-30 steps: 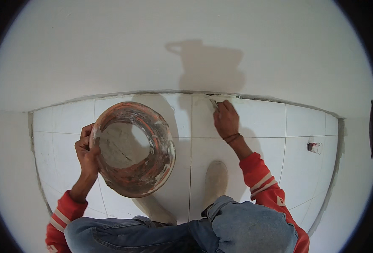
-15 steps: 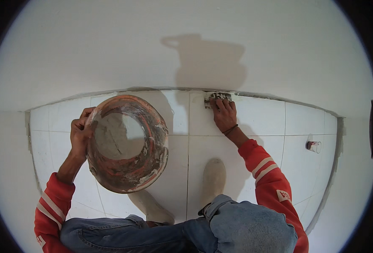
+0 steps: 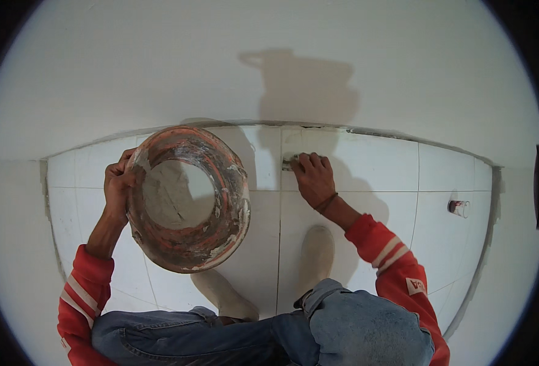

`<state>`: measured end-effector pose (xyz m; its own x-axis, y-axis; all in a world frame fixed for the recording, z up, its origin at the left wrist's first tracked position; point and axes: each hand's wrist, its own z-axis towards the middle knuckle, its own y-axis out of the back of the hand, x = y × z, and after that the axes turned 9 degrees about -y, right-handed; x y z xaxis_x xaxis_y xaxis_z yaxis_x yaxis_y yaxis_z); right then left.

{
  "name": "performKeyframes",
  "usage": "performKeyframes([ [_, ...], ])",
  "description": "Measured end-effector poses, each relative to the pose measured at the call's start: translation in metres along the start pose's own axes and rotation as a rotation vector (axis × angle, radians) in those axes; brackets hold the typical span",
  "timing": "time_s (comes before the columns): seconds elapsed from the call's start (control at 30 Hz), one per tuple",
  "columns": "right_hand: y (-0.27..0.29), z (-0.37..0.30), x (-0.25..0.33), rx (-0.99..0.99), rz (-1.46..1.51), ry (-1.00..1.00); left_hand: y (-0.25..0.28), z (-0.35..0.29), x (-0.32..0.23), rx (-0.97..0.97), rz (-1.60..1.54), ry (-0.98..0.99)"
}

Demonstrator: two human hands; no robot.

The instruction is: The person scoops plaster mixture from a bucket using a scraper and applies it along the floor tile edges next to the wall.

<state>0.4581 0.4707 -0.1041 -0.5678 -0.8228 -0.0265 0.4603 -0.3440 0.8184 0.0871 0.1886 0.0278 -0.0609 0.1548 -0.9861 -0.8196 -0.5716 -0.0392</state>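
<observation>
The right hand (image 3: 313, 178) has slid down the tile joint (image 3: 280, 201), fingers pressing what looks like grout, while the left hand (image 3: 118, 186) grips the bucket (image 3: 187, 198) rim.

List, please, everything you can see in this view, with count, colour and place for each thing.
bowl: one, orange-red smeared with grey-white paste, held up at left centre.
paste: one pale grey mass, inside the bowl.
small tool: one, greyish, pressed on a vertical tile joint; kind unclear.
small can: one, reddish with pale end, on tiles at right.
floor tiles: many, white.
wall: white, ahead.
feet: two, pale, on tiles.
jeans: blue, bottom.
left hand: grip on bowl's rim.
right hand: on the tool.
</observation>
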Motion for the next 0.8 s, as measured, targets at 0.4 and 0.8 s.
performKeyframes([
  [0.4, -0.010, 0.037, -0.034, -0.114, -0.068, -0.022, -0.014, -0.003, -0.013, 0.019, 0.069, -0.049],
  [0.8, 0.046, -0.041, -0.103, -0.048, -0.187, -0.293, -0.003, 0.004, 0.003, -0.027, -0.004, -0.012],
])
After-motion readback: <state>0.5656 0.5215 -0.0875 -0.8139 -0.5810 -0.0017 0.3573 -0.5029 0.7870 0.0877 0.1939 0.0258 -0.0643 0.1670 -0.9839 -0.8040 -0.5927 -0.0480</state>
